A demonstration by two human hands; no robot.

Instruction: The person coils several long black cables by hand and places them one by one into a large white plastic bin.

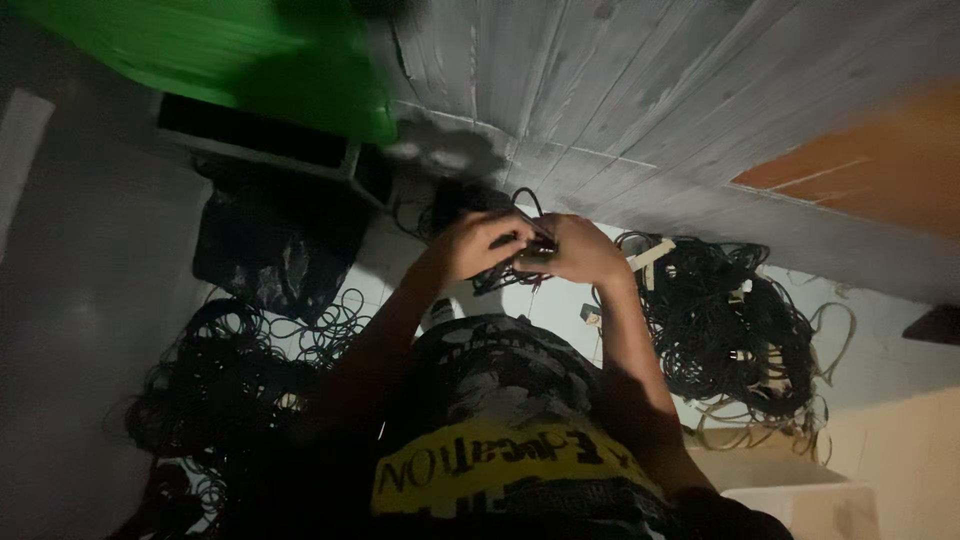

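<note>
Head view: black cable (pixel 527 248) gripped between left hand (pixel 478 243) and right hand (pixel 583 250).

The small dark object (pixel 533 250) gripped between the left hand (pixel 478 243) and right hand (pixel 583 250) is mostly covered by the fingers (pixel 512 236), so its kind cannot be told. Left of that object, a green shape (pixel 220 55) is blurred and cut off by the top edge. Below-left of it, a black cable heap (pixel 215 385) sinks into shadow, single strands unreadable. Right of it, small pale plugs (pixel 742 290) in another cable tangle (pixel 730 335) are too small to identify.
</note>
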